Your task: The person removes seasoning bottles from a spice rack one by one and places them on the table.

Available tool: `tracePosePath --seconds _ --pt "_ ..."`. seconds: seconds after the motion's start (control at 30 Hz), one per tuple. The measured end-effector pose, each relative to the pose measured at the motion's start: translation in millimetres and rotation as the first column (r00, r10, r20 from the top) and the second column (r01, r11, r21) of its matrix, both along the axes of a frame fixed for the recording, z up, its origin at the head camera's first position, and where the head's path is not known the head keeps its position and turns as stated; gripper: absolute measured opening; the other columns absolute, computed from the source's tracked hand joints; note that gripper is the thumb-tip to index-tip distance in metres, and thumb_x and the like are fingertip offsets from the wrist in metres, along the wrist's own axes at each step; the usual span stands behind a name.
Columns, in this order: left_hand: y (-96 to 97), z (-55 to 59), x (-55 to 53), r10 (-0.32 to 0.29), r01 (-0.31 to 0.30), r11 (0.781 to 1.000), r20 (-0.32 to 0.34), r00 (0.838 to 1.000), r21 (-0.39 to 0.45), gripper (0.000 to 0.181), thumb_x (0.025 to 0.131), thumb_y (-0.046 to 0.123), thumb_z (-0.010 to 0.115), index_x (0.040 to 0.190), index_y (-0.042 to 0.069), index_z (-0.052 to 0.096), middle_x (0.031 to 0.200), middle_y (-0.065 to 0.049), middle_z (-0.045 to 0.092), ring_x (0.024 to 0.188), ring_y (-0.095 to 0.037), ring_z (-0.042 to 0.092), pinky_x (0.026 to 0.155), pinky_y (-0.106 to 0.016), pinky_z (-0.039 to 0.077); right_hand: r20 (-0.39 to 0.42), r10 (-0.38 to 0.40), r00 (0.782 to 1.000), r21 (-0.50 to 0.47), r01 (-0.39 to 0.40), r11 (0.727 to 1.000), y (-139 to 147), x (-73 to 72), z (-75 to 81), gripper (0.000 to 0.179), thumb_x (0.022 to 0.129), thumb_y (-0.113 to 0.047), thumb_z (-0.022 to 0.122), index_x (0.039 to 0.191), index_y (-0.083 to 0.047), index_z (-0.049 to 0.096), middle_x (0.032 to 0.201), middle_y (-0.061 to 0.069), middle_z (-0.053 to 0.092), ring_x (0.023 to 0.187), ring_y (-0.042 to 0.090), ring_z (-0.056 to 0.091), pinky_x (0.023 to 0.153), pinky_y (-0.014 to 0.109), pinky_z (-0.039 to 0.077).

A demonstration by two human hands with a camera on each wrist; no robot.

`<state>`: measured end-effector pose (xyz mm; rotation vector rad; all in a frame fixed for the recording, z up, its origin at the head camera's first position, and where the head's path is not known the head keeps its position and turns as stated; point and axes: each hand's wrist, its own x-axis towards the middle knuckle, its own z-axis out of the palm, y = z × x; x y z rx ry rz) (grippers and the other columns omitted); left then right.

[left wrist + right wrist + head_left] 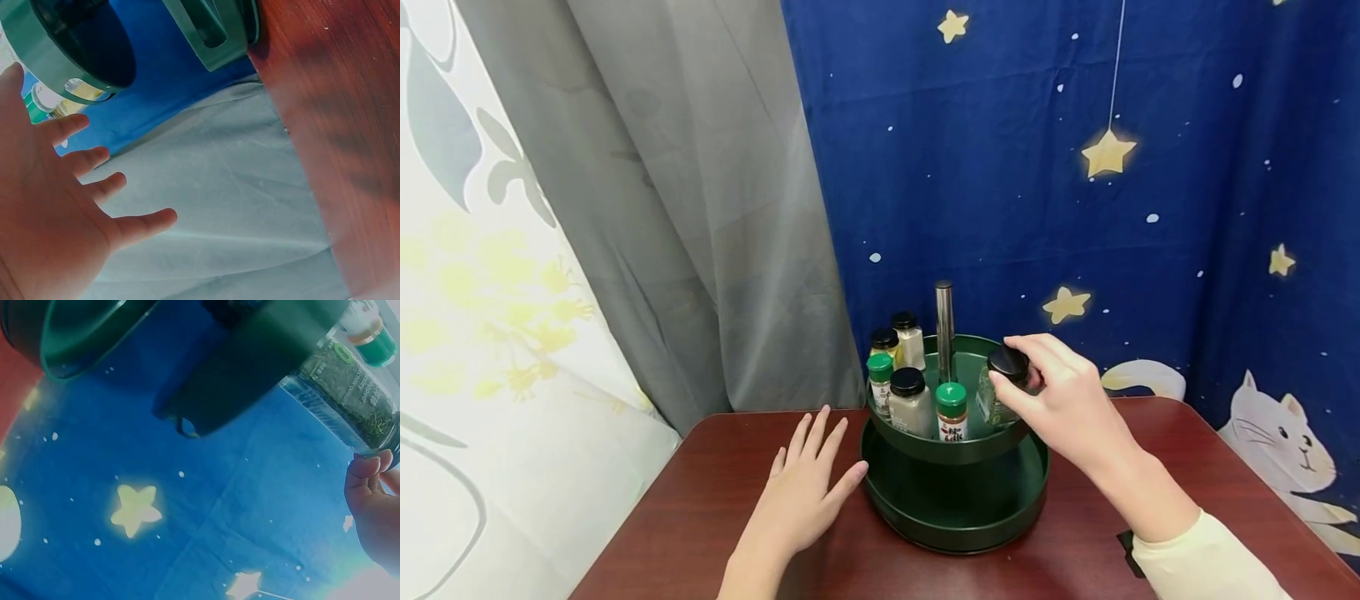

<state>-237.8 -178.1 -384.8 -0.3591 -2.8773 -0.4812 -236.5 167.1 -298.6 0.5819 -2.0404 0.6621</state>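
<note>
A two-tier dark green round rack (951, 533) with an upright metal post (945, 333) stands on the table. My right hand (1067, 408) grips a clear jar (988, 404) by its black lid, at the right side of the upper tier. In the right wrist view, dried green herbs show inside this jar (350, 394), and its base is hidden behind the tier's wall. Left of the rack is my left hand (805, 496), its fingers spread and holding nothing, with the thumb tip right at the rack's edge. The left wrist view shows that palm (56, 206) bare.
Several seasoning bottles share the upper tier, among them a black-lidded jar (910, 408), a green-capped bottle (952, 417) and another green-capped one (880, 383). A reddish-brown table (722, 492) lies below. Blue (962, 167) and grey curtains (737, 250) hang close behind it.
</note>
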Motion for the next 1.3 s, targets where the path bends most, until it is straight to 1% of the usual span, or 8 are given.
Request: tracePosePath --seconds 0.2,0.37,0.53,0.7,0.87,1.1,1.17,1.3 --pt "-1.5 -0.7 0.9 0.006 -0.006 1.0 0.003 1.0 0.001 0.084 0.102 0.08 0.036 0.167 0.026 0.038 0.181 -0.003 0.018 0.168 -0.034 0.013 0.124 -0.077 0.024 -0.035 -0.023 0.999 -0.009 0.023 1.0 5 11.3 11.0 0.038 0.082 -0.011 0.089 0.118 -0.006 0.077 0.096 0.001 0.069 0.076 0.005 0.052 0.067 0.009 0.04" --pt "-1.7 -1.5 1.7 0.005 -0.005 1.0 0.003 1.0 0.001 0.085 0.102 0.081 0.035 0.167 0.026 0.039 0.18 -0.003 0.019 0.168 -0.035 0.014 0.124 -0.077 0.024 -0.04 -0.041 0.998 -0.018 0.041 0.999 10 22.5 14.2 0.038 0.08 -0.009 0.089 0.116 -0.007 0.077 0.095 0.0 0.069 0.074 0.004 0.051 0.067 0.009 0.041" --pt "-2.7 -1.9 3.0 0.004 -0.004 1.0 0.0 1.0 0.003 0.086 0.102 0.081 0.035 0.167 0.025 0.039 0.18 -0.003 0.019 0.168 -0.035 0.014 0.124 -0.077 0.024 -0.023 -0.067 0.997 -0.018 0.067 0.998 13 34.6 12.6 0.038 0.078 -0.011 0.09 0.113 -0.009 0.078 0.092 -0.003 0.069 0.07 0.001 0.05 0.063 0.009 0.04" --pt "-3.9 -1.3 4.5 0.007 -0.007 1.0 0.003 1.0 0.007 0.086 0.101 0.082 0.034 0.167 0.027 0.038 0.18 -0.003 0.019 0.168 -0.035 0.013 0.124 -0.077 0.023 0.01 -0.079 0.997 0.001 0.079 0.997 16 46.2 9.6 0.036 0.076 -0.013 0.091 0.11 -0.012 0.079 0.08 -0.011 0.061 0.068 -0.002 0.048 0.061 0.011 0.039" --pt "-5.8 -2.3 6.0 0.01 -0.01 1.0 0.004 1.0 0.006 0.086 0.102 0.082 0.033 0.167 0.027 0.038 0.18 -0.003 0.02 0.168 -0.035 0.014 0.124 -0.077 0.024 0.074 -0.081 0.994 0.033 0.079 0.996 20 56.3 -1.0 0.039 0.074 -0.014 0.092 0.111 -0.013 0.078 0.076 -0.014 0.052 0.067 -0.003 0.045 0.058 0.012 0.036" --pt "-8.4 -4.7 7.4 0.013 -0.013 1.0 0.009 1.0 0.005 0.084 0.102 0.081 0.034 0.167 0.027 0.039 0.18 -0.003 0.02 0.168 -0.036 0.015 0.123 -0.078 0.024 0.241 -0.138 0.961 0.094 0.118 0.988 31 65.9 -22.0 0.042 0.076 -0.019 0.093 0.114 -0.013 0.077 0.079 -0.013 0.05 0.066 -0.006 0.04 0.057 0.02 0.038" --pt "-8.9 -4.6 7.6 0.013 -0.014 1.0 0.012 1.0 0.008 0.084 0.102 0.08 0.035 0.167 0.027 0.039 0.18 -0.003 0.02 0.168 -0.036 0.015 0.123 -0.078 0.024 0.288 -0.147 0.946 0.108 0.12 0.987 36 67.7 -28.5 0.04 0.076 -0.02 0.093 0.112 -0.012 0.078 0.082 -0.012 0.054 0.067 -0.007 0.04 0.057 0.021 0.038" --pt "-9.1 -4.3 8.0 0.012 -0.012 1.0 0.015 1.0 0.012 0.083 0.103 0.08 0.035 0.166 0.027 0.04 0.18 -0.003 0.021 0.168 -0.036 0.015 0.123 -0.078 0.024 0.381 -0.16 0.911 0.132 0.118 0.984 46 70.2 -40.3 0.03 0.078 -0.021 0.091 0.105 -0.017 0.078 0.092 -0.011 0.065 0.071 -0.006 0.047 0.058 0.02 0.044"
